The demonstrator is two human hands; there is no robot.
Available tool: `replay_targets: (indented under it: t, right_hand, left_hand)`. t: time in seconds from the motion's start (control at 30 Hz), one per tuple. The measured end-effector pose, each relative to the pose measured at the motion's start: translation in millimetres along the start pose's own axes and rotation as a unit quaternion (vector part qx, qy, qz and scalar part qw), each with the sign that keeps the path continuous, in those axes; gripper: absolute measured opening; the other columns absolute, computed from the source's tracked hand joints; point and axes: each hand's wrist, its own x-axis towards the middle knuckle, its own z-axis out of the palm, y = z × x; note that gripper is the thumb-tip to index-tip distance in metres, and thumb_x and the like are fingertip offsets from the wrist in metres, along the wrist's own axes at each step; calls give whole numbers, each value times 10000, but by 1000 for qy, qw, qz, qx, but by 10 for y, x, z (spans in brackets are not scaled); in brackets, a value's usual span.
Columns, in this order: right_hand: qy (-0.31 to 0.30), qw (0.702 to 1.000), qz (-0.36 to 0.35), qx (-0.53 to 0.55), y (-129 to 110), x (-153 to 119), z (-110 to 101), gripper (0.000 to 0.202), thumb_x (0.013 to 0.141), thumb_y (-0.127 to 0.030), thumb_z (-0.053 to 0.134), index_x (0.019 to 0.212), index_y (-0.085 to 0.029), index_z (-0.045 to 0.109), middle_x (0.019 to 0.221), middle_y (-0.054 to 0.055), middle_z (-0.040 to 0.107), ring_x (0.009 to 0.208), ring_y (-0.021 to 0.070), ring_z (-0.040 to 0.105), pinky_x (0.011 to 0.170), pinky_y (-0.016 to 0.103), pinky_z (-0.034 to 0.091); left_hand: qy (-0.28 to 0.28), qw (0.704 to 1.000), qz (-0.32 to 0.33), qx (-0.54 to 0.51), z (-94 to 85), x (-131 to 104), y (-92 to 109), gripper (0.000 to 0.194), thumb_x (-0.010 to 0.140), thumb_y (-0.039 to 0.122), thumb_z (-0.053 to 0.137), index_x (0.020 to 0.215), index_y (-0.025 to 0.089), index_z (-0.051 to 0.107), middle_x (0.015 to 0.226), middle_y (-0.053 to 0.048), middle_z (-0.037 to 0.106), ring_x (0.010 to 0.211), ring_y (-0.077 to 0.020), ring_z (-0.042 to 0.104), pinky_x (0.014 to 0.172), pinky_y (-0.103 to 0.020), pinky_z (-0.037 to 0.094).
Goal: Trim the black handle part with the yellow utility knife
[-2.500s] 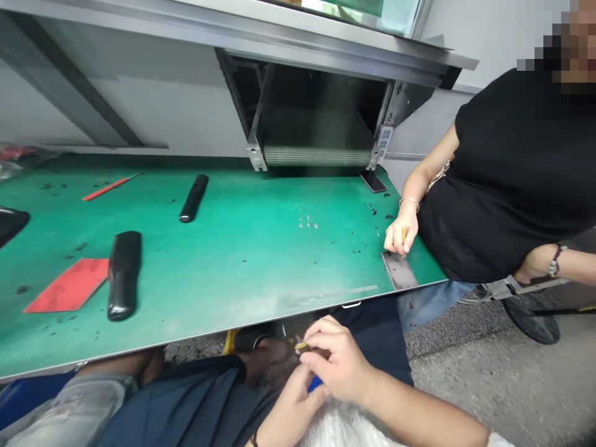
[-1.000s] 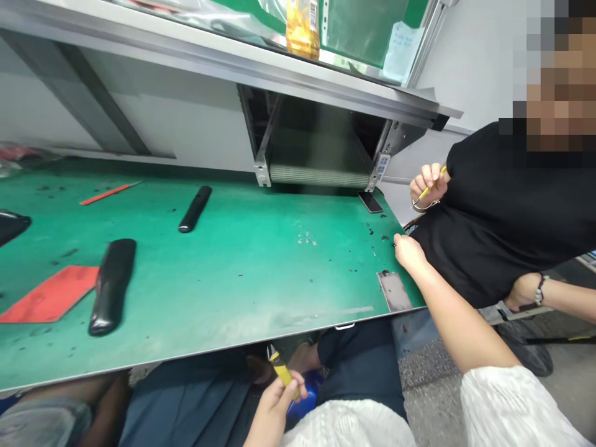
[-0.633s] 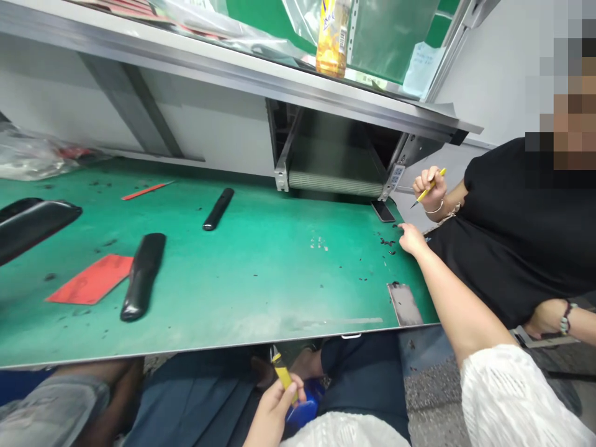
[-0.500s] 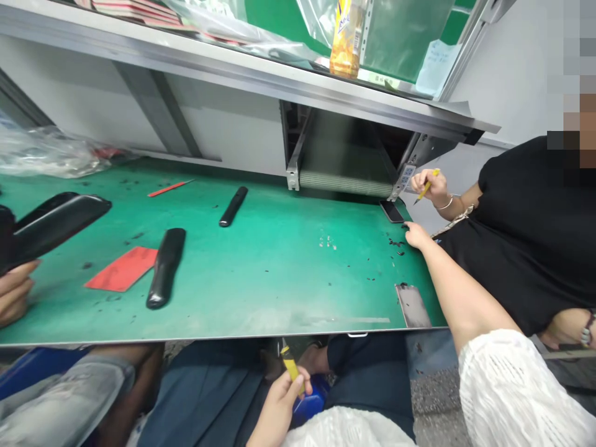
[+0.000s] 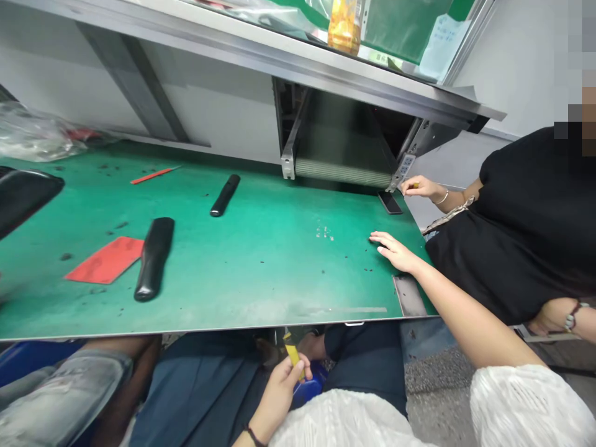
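Observation:
My left hand point(image 5: 289, 380) is closed around a yellow utility knife point(image 5: 293, 354), blade end up, over my lap below the table edge. Over the right part of the green table point(image 5: 261, 267), my right hand point(image 5: 395, 251) lies palm down with its fingers stretched out. Small dark scraps are at its fingertips, and part of them is hidden under the hand. A grey-pink flat piece point(image 5: 410, 296) rests by the table's front edge, just below my right wrist. Small pale bits point(image 5: 325, 233) lie to the left of my right hand.
Two black handle-shaped parts point(image 5: 155, 259) point(image 5: 225, 195), a red sheet point(image 5: 105, 261) and a red thin tool point(image 5: 151, 176) lie leftward. A phone point(image 5: 390, 203) is near the conveyor point(image 5: 344, 174). A person in black point(image 5: 516, 230) stands at right. A shelf edge point(image 5: 261, 53) spans above.
My right hand has moved left and nearer, from beside the phone onto the dark scraps. The other person's hand has lowered slightly. The view has shifted, and the black part at far left has moved left.

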Motion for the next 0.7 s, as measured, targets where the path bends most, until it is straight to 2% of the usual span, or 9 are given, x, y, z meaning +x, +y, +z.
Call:
replay_targets:
  t: [0.07, 0.13, 0.23, 0.3, 0.4, 0.5, 0.6, 0.7]
  right_hand:
    - [10, 1000, 22, -5, -65, -113, -79, 416, 1089, -291, 442, 1479, -287, 587, 1562, 44, 550, 1444, 208, 509, 1219, 390, 411]
    - [31, 996, 78, -27, -51, -222, -189, 431, 1096, -288, 406, 1496, -241, 558, 1521, 89, 577, 1377, 218, 564, 1177, 400, 448]
    - [34, 980, 177, -82, 36, -396, -342, 387, 1060, -374, 557, 1368, -148, 621, 1338, 151, 660, 1186, 255, 655, 1075, 476, 513]
    - [-3, 971, 212, -108, 62, -507, -396, 367, 1000, -432, 680, 1229, -145, 677, 1169, 113, 709, 1040, 234, 685, 989, 466, 554]
    - [-82, 967, 216, -107, 17, -612, -387, 308, 979, -453, 724, 1080, -163, 706, 953, 30, 720, 830, 167, 681, 841, 373, 591]
    - [-124, 966, 206, -95, -43, -607, -314, 288, 995, -446, 711, 991, -158, 702, 873, 3, 702, 740, 133, 655, 751, 313, 588]
    - [-108, 968, 206, -100, -26, -533, -244, 285, 1010, -434, 695, 968, -153, 696, 888, 8, 699, 761, 134, 660, 762, 314, 593]
    - [-44, 967, 217, -125, 85, -445, -220, 279, 1020, -430, 678, 1072, -157, 691, 983, 29, 707, 860, 162, 682, 845, 365, 601]
  left_hand:
    - [-1, 1000, -2, -1, 3, -12, 20, 547, 845, 698, 704, 863, 151, 696, 735, -74, 702, 698, -192, 594, 719, -312, 465]
    - [-1, 1000, -3, -3, -7, -29, 24, 553, 838, 702, 706, 870, 150, 692, 742, -76, 705, 701, -194, 600, 721, -313, 469]
    - [-1, 1000, -7, -6, -44, -63, 10, 539, 849, 685, 702, 882, 148, 687, 756, -73, 706, 721, -196, 610, 739, -316, 475]
    - [-1, 1000, -8, -7, -72, -85, 3, 524, 858, 670, 699, 881, 147, 686, 756, -69, 705, 727, -197, 613, 747, -319, 478]
    - [-2, 1000, -7, -10, -105, -109, 5, 491, 874, 639, 695, 877, 148, 688, 759, -67, 708, 729, -196, 617, 748, -318, 479]
    - [-3, 1000, -5, -14, -126, -125, 11, 465, 886, 612, 692, 876, 148, 688, 761, -66, 713, 727, -192, 616, 749, -315, 476]
    - [-4, 1000, -4, -17, -145, -143, 8, 468, 880, 615, 695, 874, 148, 687, 753, -66, 712, 723, -191, 609, 750, -316, 474]
    - [-2, 1000, -4, -22, -162, -154, -5, 475, 876, 626, 698, 876, 151, 690, 759, -65, 715, 719, -186, 600, 751, -313, 470]
